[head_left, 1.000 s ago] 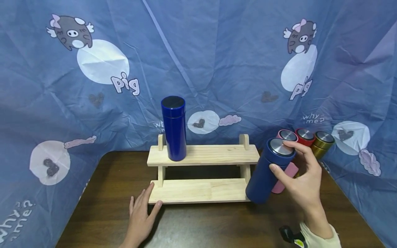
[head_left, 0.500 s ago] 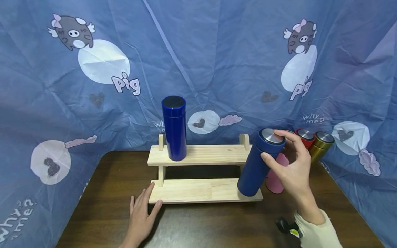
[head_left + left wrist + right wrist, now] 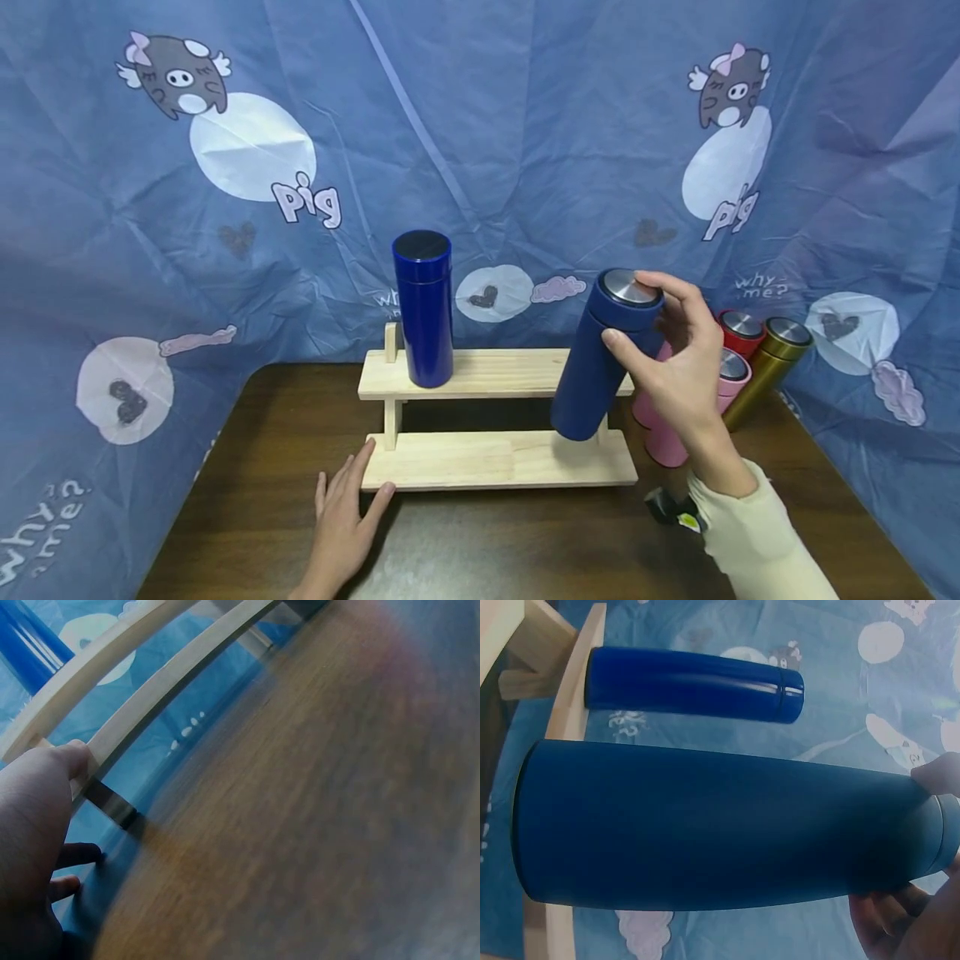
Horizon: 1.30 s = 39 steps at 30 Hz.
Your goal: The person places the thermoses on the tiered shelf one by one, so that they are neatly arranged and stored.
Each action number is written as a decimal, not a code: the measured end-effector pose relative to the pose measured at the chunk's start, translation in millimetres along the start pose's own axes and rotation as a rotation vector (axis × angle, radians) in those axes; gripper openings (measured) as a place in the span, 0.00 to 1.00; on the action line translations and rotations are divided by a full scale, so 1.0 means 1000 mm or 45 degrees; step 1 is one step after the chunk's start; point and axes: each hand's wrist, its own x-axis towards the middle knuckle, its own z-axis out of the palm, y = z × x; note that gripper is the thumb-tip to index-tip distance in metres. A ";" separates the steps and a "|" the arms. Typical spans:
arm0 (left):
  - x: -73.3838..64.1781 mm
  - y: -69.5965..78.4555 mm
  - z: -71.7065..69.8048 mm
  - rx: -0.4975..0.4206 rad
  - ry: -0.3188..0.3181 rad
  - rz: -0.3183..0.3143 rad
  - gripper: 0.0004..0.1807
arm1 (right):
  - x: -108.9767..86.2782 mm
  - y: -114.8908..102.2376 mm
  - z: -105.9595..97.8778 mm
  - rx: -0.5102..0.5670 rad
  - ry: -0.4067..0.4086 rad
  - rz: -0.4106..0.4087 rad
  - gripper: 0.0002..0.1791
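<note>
My right hand (image 3: 686, 367) grips a matte navy blue thermos flask (image 3: 588, 375) near its steel-topped lid, thumb in front and fingers round the far side. The flask leans, its lid toward the right, and its base overlaps the right part of the two-tier wooden rack (image 3: 480, 458). In the right wrist view the navy flask (image 3: 697, 825) fills the middle. A glossy royal blue flask (image 3: 425, 325) stands upright on the upper shelf (image 3: 510, 371), toward the left end. My left hand (image 3: 347, 517) rests at the lower shelf's left end, fingers spread, thumb (image 3: 75, 757) at the front edge.
Right of the rack several flasks stand on the brown wooden table (image 3: 480, 550): pink ones (image 3: 663, 442), a red one (image 3: 742, 327) and a gold one (image 3: 772, 362), partly behind my right hand. A blue printed cloth (image 3: 480, 125) hangs behind and at the sides.
My right hand has carried the navy flask left and up, from beside the lower shelf's right end to in front of the upper shelf. The pink flasks show more now. My left hand has stayed put.
</note>
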 end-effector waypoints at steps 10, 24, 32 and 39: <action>0.001 -0.002 -0.001 0.001 -0.011 -0.013 0.38 | 0.019 -0.001 0.028 0.076 -0.025 -0.007 0.36; 0.000 -0.002 -0.001 -0.005 -0.024 -0.026 0.38 | 0.032 0.021 0.067 0.124 -0.035 -0.068 0.36; 0.000 -0.002 -0.001 0.004 -0.030 -0.031 0.38 | 0.037 0.029 0.085 0.115 -0.033 -0.079 0.35; 0.000 -0.002 -0.001 0.003 -0.021 -0.015 0.37 | 0.039 0.034 0.098 0.086 -0.034 -0.100 0.35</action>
